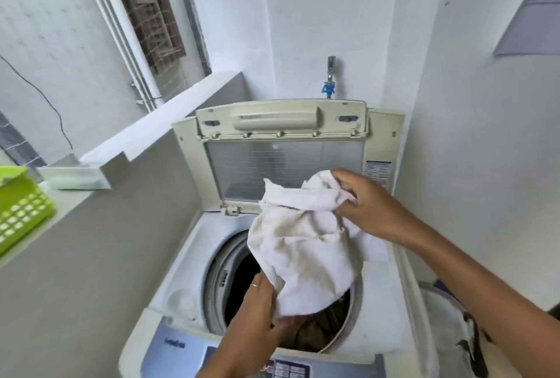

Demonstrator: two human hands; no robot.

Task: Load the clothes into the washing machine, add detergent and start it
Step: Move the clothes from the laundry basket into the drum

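Note:
A top-loading washing machine [188, 259] stands in front of me with its lid [281, 147] folded up against the back. A white cloth [306, 244] hangs bunched over the drum opening. My right hand [369, 208] grips its upper edge. My left hand [257, 308] holds its lower part at the drum's front rim. Dark clothes [321, 332] lie inside the drum below the cloth. The control panel [181, 347] runs along the machine's front edge.
A grey ledge [91, 202] at the left carries a green plastic basket [21, 208] and a white tray [75, 177]. A tap [330, 74] with a blue fitting is on the back wall. A white laundry bag [448, 329] sits to the right of the machine.

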